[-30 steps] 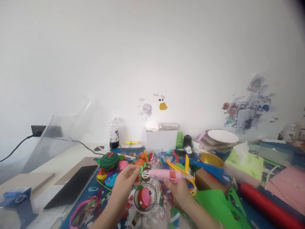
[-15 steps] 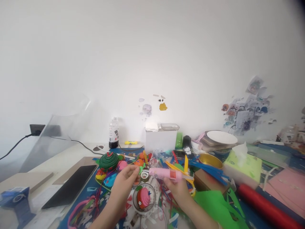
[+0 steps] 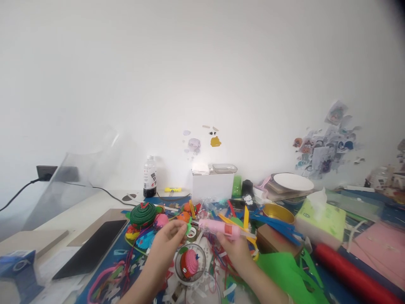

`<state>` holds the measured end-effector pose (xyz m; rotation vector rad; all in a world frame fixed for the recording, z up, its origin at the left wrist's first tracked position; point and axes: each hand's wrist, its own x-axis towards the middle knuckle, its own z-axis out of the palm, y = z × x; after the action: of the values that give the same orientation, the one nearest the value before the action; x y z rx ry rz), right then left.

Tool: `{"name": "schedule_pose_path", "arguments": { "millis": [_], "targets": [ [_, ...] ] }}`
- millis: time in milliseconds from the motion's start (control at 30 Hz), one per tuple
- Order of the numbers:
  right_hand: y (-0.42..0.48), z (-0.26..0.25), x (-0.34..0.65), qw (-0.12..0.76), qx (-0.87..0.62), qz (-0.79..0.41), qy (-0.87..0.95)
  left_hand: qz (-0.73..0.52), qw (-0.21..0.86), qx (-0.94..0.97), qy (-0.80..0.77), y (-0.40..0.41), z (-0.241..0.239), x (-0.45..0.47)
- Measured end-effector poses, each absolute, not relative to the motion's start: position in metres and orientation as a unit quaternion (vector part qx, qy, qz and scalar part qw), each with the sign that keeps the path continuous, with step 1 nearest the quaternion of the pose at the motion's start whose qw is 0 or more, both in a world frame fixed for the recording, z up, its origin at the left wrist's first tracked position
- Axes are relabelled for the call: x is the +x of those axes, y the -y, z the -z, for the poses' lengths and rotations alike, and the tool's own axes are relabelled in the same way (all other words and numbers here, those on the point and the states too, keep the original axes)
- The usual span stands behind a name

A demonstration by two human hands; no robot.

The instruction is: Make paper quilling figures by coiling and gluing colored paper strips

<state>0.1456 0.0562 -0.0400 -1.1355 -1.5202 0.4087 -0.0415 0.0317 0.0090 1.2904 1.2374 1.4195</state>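
Between the fingertips of my left hand [image 3: 171,237] is a small green piece [image 3: 189,228], perhaps felt or paper. My right hand [image 3: 233,249] grips a pink hot glue gun [image 3: 218,228] from below, its nozzle pointing left, close to the green piece; whether they touch I cannot tell. A clear glass bowl [image 3: 204,270] stands below the hands, holding a pink and red crafted piece [image 3: 190,264] with a green leaf shape. Just under the nozzle lies a roll of tape [image 3: 192,232].
A green coiled round piece [image 3: 143,214] lies at left, beyond a black flat panel [image 3: 91,249]. To the right are a brown box [image 3: 275,241], green sheet [image 3: 278,274], tissue pack [image 3: 321,219] and red roll [image 3: 351,274]. A dark-filled bottle [image 3: 149,177] stands by the wall.
The green piece has turned more upright in my left fingers. The glue gun stays in my right hand, nearly in place. The whole view has shifted slightly.
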Motion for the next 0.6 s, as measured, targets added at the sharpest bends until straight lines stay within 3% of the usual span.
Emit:
{"name": "schedule_pose_path", "arguments": {
  "millis": [100, 200, 367, 467, 600],
  "targets": [
    [-0.062, 0.037, 0.15, 0.516, -0.516, -0.067, 0.68, -0.559, 0.41, 0.537, -0.48, -0.031, -0.009, -0.04],
    [-0.068, 0.034, 0.154, 0.414, -0.551, 0.023, 0.724, -0.547, 0.399, 0.556, -0.482, -0.032, -0.008, -0.04],
    [-0.071, 0.04, 0.156, 0.269, -0.555, 0.069, 0.784, -0.537, 0.39, 0.574, -0.481, -0.034, -0.006, -0.041],
    [-0.07, 0.044, 0.158, 0.267, -0.535, 0.013, 0.802, -0.534, 0.38, 0.589, -0.473, -0.035, -0.005, -0.04],
    [-0.068, 0.036, 0.157, 0.377, -0.476, -0.103, 0.788, -0.521, 0.339, 0.625, -0.472, -0.035, 0.0, -0.039]
  ]
}}
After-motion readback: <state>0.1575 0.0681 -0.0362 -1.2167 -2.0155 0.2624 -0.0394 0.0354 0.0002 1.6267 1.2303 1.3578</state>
